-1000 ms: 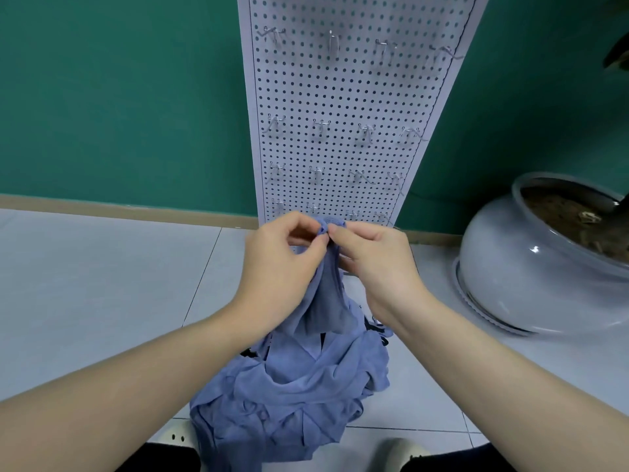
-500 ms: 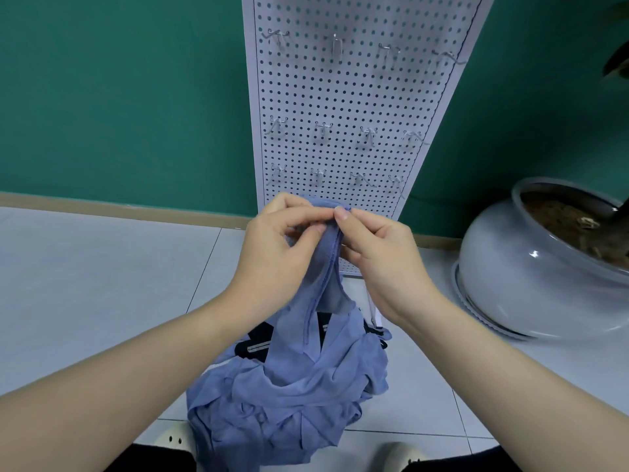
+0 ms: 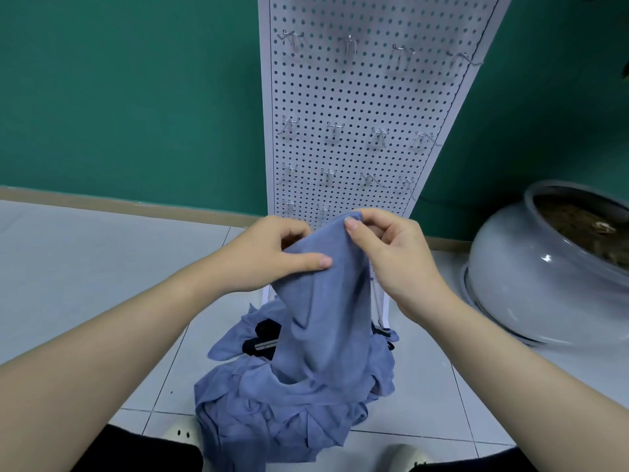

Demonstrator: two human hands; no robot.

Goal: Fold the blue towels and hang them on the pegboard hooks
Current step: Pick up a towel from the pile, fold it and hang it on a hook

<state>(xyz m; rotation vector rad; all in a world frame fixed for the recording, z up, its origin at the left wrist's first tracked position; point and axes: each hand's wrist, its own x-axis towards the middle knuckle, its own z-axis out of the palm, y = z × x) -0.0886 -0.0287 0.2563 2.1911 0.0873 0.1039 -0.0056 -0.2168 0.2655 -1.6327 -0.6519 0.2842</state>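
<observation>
The pegboard (image 3: 371,107) runs off the top of view and its foot is hidden behind the hands, while a dark object (image 3: 263,338) half-buried in the blue towel pile (image 3: 272,413) on the floor is too covered to identify. One blue towel (image 3: 326,301) is lifted up in front of the board's lowest hooks (image 3: 328,175), its tail draping into the pile. The right hand (image 3: 394,264) pinches its top corner, and the left hand (image 3: 269,257) grips its left edge, thumb laid across the cloth.

Both hands pinch raised blue towel (image 3: 323,301); left hand (image 3: 269,257), right hand (image 3: 391,257); pile (image 3: 272,413) below, perhaps towels.
</observation>
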